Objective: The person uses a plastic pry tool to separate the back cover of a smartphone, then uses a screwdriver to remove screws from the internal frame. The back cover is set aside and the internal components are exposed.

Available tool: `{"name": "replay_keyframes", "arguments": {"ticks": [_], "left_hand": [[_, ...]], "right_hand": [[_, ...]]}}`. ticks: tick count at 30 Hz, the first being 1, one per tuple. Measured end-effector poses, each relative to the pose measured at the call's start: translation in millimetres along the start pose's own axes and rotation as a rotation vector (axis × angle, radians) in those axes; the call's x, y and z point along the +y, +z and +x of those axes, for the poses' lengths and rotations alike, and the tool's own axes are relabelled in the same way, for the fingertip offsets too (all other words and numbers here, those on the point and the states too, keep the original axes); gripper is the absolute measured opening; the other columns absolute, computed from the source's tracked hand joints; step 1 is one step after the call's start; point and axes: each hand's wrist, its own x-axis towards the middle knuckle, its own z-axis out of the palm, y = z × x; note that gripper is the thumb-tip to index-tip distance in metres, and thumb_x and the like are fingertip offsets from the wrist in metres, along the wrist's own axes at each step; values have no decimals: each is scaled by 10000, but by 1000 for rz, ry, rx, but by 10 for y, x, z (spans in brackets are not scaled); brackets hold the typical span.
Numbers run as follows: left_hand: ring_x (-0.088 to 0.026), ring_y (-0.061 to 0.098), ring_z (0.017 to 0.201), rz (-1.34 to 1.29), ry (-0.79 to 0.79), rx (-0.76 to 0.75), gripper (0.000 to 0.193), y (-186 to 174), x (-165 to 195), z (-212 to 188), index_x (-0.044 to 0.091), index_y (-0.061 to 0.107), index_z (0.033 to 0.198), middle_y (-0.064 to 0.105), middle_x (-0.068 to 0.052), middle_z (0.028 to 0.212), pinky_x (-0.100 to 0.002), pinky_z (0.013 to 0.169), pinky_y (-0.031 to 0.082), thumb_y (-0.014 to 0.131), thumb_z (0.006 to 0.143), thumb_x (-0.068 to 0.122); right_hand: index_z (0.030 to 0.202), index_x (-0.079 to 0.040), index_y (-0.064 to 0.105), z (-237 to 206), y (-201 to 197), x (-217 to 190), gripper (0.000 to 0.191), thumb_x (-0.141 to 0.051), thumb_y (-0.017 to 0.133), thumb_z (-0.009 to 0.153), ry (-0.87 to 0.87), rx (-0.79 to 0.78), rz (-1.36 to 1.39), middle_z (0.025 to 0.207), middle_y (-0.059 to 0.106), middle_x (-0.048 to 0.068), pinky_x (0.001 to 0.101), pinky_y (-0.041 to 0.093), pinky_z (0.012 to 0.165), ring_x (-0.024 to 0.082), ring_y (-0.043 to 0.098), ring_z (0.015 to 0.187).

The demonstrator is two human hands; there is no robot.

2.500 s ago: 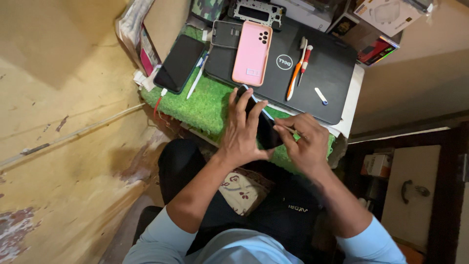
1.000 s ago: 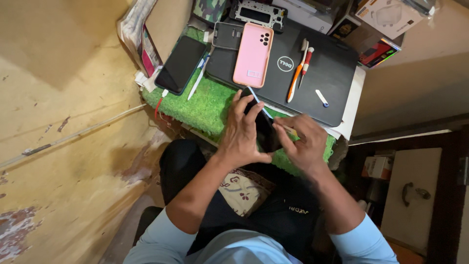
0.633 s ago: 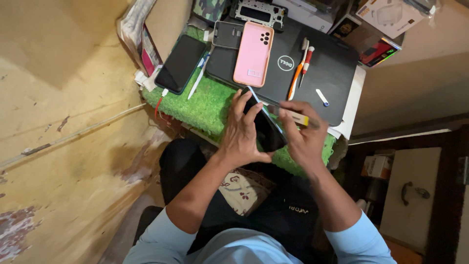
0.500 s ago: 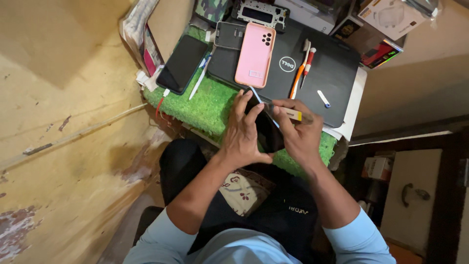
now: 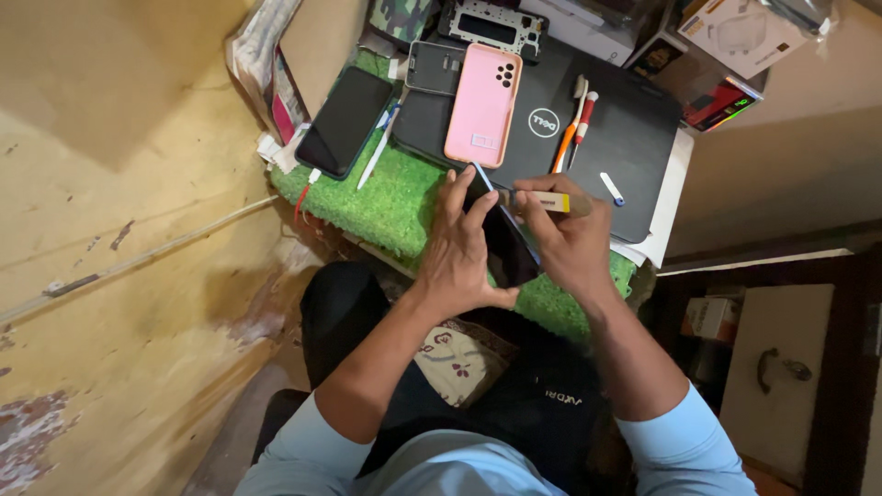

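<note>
dark phone [image 5: 507, 246] held tilted over the green mat [image 5: 395, 197]. left hand [image 5: 459, 248] clamps its left edge, fingers on the screen. right hand [image 5: 571, 241] pinches a small yellow-white tool [image 5: 544, 201] at its upper edge. black phone [image 5: 344, 121] far left, then pink phone case [image 5: 483, 105], closed black laptop [image 5: 634, 138] right.

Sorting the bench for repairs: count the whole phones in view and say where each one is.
3. A dark phone is between the left hand and right hand; a black phone lies on the green mat; a pink-cased phone lies beside the laptop. Loose parts nearby may hide others.
</note>
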Motion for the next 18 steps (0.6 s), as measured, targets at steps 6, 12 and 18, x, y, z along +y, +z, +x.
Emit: {"name": "replay_keyframes", "arguments": {"ticks": [6, 12, 18], "left_hand": [[-521, 247, 1467, 80, 61, 107, 1277, 69, -37, -40, 200, 180, 1471, 284, -201, 1465, -689, 1203, 261, 991, 509, 420], [-517, 295, 1416, 87, 121, 160, 1107, 173, -93, -85, 198, 238, 1340, 317, -150, 1305, -690, 1121, 324, 980, 556, 443], [-532, 259, 1428, 93, 112, 170, 1079, 222, -100, -95, 204, 242, 1295, 308, -137, 1282, -710, 1151, 310, 970, 537, 448]], "right_hand": [[1059, 40, 653, 87, -48, -30, 121, -73, 663, 1016, 40, -69, 27, 893, 750, 74, 251, 581, 689, 115, 711, 794], [1036, 33, 587, 203, -192, -186, 109, -71, 602, 1008, 85, -256, 93, 923, 728, 68, 270, 655, 753, 135, 767, 849], [1024, 9, 635, 290, -212, -444, 132, -115, 662, 989, 53, -340, -204, 868, 773, 94, 285, 614, 703, 142, 784, 817]]}}
